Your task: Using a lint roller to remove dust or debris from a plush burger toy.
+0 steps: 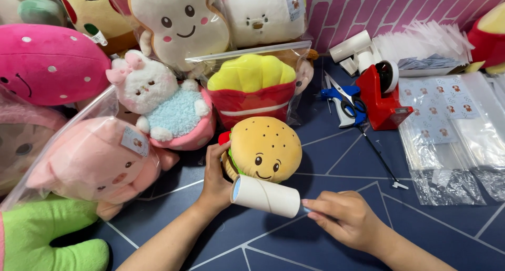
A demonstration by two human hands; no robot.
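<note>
The left hand (pixel 215 179) grips the burger plush (pixel 264 149) by its side, fingers curled (thumb hidden). Just beside it, the right hand (pixel 344 218) pinches the white roller (pixel 265 196) by its end, against the plush.

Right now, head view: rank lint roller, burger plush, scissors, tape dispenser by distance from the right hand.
From the right hand:
1. Lint roller, touching its end, just left.
2. Burger plush, up and left.
3. Scissors, farther up.
4. Tape dispenser, up and right, just beyond the scissors.
</note>
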